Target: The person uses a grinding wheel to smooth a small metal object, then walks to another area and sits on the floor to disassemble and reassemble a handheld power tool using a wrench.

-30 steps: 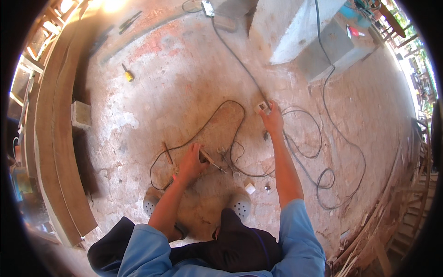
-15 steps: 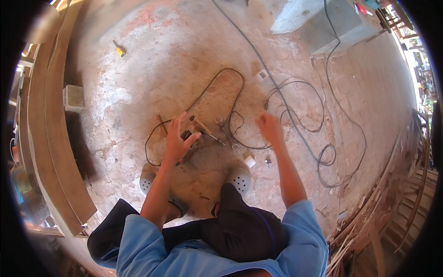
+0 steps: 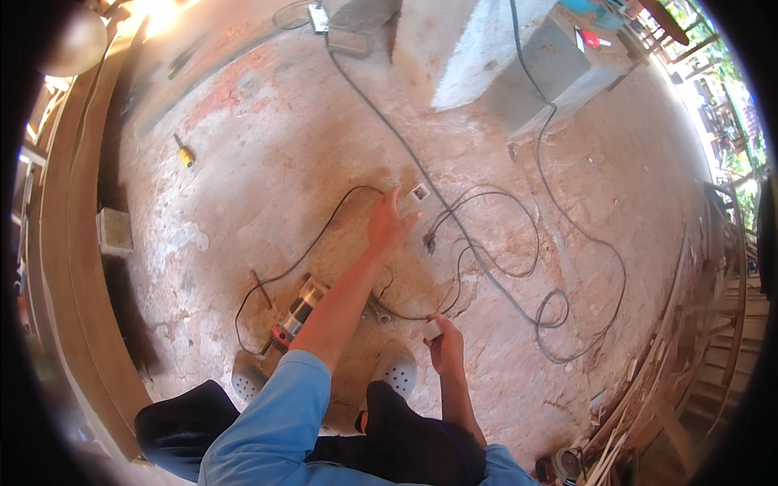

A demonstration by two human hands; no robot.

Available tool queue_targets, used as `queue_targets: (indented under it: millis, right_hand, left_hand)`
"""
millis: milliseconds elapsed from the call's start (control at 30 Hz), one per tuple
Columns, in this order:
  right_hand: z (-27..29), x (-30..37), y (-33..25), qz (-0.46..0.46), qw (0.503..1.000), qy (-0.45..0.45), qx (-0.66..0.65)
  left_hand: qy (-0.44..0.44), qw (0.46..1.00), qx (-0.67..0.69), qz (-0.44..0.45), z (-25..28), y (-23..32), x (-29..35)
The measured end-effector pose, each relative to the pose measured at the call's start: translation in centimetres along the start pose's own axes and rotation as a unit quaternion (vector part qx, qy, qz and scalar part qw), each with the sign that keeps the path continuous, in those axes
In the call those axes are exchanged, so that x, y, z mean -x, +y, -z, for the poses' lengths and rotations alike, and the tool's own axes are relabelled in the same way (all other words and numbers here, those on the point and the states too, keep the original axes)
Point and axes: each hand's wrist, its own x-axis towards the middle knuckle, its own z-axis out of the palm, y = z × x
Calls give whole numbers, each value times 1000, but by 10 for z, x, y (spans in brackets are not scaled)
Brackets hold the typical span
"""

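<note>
On the worn floor, a square white piece lies beside a dark cable, the left hand spread just short of it. The right hand pinches a small white block, apparently held near the body to leave reaching room.

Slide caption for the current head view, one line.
Left hand near a small white box, right hand holding a small white piece, over a floor with dark cords.

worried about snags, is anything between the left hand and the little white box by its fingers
Nothing visible: only floor shows between the left hand and the white box. The gray cord runs just right of the box, outside that gap.
</note>
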Motion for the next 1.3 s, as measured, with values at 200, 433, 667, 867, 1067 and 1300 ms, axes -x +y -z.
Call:
queue_targets:
  millis: [200,433,667,867,1067,1300]
  right_hand:
    - [-39,-15,-50,-13,991,-77,-105]
    - [-115,-47,-147,246,961,-36,123]
    - [-257,5,-175,478,790,-244,298]
    - [-336,104,-154,508,683,-351,389]
    - [-385,173,-136,550,580,-380,465]
    - [-410,188,-104,525,602,-400,450]
  left_hand:
    - [-19,997,-36,-58,-29,2,-34]
    - [-168,981,37,-85,58,34,-15]
    - [-131,960,12,-246,238,91,29]
    - [-52,970,-54,-233,365,103,86]
    - [-20,972,9,-235,420,105,130]
    - [37,965,-35,-256,462,96,150]
